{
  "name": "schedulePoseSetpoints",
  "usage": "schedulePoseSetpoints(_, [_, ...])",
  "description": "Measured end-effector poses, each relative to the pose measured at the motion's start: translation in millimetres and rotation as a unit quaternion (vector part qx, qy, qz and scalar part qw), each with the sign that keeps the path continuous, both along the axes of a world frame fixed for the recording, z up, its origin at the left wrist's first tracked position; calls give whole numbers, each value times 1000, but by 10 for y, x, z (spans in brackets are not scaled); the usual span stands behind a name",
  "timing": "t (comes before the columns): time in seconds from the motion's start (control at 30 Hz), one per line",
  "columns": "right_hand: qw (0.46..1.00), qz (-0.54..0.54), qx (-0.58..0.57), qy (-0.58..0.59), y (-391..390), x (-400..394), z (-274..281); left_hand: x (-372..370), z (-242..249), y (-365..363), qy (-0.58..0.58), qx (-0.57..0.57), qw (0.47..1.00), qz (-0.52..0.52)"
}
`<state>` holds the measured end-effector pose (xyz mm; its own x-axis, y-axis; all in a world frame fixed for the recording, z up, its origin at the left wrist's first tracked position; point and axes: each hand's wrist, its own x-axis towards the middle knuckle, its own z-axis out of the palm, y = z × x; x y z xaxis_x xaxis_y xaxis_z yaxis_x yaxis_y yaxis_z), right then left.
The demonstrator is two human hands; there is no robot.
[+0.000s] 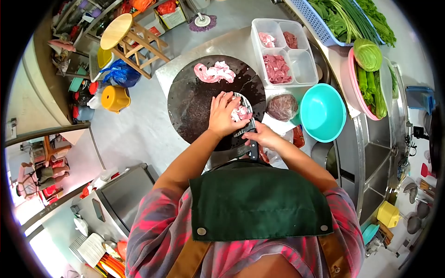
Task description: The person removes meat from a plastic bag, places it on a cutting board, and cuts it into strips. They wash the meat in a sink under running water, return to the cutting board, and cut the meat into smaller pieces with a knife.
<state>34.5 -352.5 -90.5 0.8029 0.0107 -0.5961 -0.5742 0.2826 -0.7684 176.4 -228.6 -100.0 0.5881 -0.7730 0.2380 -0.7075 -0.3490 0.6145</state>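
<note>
A round dark chopping board (190, 102) lies on the metal table. Near its right edge, my left hand (223, 116) rests with spread fingers against a small heap of pale pink meat (240, 113). Beneath and beside this meat shows a broad cleaver blade (246, 103). My right hand (263, 135) is closed round the black handle (254, 150) of the cleaver, close to the blade. Another strip of pale, fatty meat (215, 72) lies at the far side of the board.
Right of the board stand a divided clear container (300, 67) with cut meat, a wrapped dark lump (282, 107) and a turquoise basin (323, 112). Vegetables fill a blue basket (324, 25) and a pink basin (357, 88). A wooden stool (117, 31) stands at upper left.
</note>
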Motion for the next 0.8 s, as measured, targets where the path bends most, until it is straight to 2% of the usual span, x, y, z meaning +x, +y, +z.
schedulePoseSetpoints(0.07, [1000,8,-5,2,100,89,22,-54,-28,19,-21,-87,995,52])
schedulePoseSetpoints(0.3, [998,20,-10,-60,244,338,-1,21,-168,1,-4,-173,973,153])
schedulePoseSetpoints(0.4, [996,-2,-11,-94,112,398,114,137,-105,-201,23,-232,960,157])
schedulePoseSetpoints(0.47, [991,-10,-103,-84,-98,495,428,248,180,-509,-26,-239,961,137])
schedulePoseSetpoints(0.5, [986,-39,-109,-119,-230,530,474,320,254,-705,-9,-269,955,125])
schedulePoseSetpoints(0.53, [986,-40,-133,-96,-391,574,614,396,300,-921,8,-299,948,113])
schedulePoseSetpoints(0.6, [977,-86,-162,-109,-702,697,852,531,377,-1391,60,-362,924,107])
schedulePoseSetpoints(0.7, [946,-108,-279,-128,-1176,959,1172,750,473,-2073,163,-396,894,132])
schedulePoseSetpoints(0.73, [945,-90,-300,-89,-1348,1037,1261,776,531,-2271,278,-429,847,150])
schedulePoseSetpoints(0.8, [901,-87,-411,-104,-1702,1249,1035,975,450,-2605,422,-438,780,147])
